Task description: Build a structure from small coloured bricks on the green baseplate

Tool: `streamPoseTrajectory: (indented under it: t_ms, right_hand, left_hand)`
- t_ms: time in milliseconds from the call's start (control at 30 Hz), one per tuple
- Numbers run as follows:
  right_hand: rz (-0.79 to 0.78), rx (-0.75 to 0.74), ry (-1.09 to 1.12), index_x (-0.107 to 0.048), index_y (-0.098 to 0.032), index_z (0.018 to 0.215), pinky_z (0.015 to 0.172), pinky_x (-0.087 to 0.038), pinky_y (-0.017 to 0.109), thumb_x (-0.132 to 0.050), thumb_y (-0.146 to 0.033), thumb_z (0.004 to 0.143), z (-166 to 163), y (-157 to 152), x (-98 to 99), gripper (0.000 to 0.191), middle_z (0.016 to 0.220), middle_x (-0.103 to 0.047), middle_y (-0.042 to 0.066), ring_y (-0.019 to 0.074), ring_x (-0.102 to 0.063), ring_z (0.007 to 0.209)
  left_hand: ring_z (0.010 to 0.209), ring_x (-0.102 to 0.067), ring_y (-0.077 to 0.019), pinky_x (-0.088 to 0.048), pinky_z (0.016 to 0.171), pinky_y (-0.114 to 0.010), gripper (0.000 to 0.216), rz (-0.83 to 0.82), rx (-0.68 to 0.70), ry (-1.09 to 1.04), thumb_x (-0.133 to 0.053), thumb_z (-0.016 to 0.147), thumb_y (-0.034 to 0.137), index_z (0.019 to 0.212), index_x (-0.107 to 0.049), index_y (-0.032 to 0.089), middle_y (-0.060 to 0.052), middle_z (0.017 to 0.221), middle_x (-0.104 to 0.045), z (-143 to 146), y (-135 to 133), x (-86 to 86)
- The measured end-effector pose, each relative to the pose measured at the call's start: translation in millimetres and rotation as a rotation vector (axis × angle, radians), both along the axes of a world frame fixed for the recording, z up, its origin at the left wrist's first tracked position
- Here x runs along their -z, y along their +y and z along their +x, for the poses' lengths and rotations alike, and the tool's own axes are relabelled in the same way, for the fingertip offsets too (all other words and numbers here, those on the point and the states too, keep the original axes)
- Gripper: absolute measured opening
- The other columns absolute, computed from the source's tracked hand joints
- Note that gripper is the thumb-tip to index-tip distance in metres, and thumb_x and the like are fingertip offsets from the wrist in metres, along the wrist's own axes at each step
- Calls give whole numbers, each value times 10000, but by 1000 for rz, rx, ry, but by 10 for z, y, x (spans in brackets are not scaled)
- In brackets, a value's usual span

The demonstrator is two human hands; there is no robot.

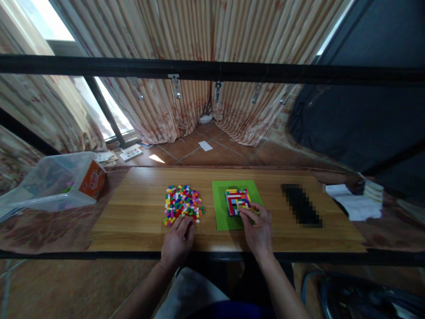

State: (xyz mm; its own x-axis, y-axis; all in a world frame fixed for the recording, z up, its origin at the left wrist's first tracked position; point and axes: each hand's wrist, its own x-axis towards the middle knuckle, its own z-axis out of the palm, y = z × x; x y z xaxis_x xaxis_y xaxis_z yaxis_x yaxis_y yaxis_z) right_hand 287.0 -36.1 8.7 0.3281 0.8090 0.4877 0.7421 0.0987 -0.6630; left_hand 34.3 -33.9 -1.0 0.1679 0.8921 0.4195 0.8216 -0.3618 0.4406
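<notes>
A heap of small coloured bricks [183, 205] lies on the wooden table [133, 212]. My left hand [177, 241] rests at the heap's near edge, fingers curled and touching the bricks; what they pinch is hidden. To the right lies a green baseplate [222, 212] with a square multicoloured brick build [237, 200] on it. My right hand [257, 230] reaches onto the plate, its fingertips pinched at the near right corner of the build.
A clear plastic bin [49, 181] with an orange box [93, 179] stands at the left. A blurred black object [302, 204] lies right of the plate, with white papers [355, 201] beyond. A black rail [212, 71] crosses the view above; curtains hang behind.
</notes>
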Motion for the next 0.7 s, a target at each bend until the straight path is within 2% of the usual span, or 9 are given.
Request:
streamPoseTrajectory:
  t_ms: [200, 433, 700]
  right_hand:
    - [-45, 38, 118, -738, -253, 900, 935, -404, 439, -585, -370, 812, -2, 24, -4, 212, 1136, -569, 76, 237, -500, 1072]
    - [-89, 110, 276, -644, -184, 1117, 984, -380, 445, -642, -382, 734, 21, 66, 80, 431, 1171, -573, 115, 254, -514, 1111]
    - [-112, 112, 387, -603, -164, 1170, 926, -420, 427, -642, -369, 715, -17, 87, 91, 501, 1148, -621, 122, 248, -568, 1044]
  left_hand:
    - [878, -653, -189, -543, 800, -315, 198, -1, 2, -17, -476, 893, 234, 1041, -605, 206, -57, 972, -675, 4, 1, 7]
    - [886, -654, -192, -545, 783, -313, 198, 2, 6, 1, -467, 903, 240, 1042, -602, 201, -60, 978, -676, 9, 0, -9]
    - [905, -655, -190, -536, 808, -312, 199, -18, -4, -9, -470, 898, 240, 1042, -606, 215, -53, 996, -678, 9, -4, 1]
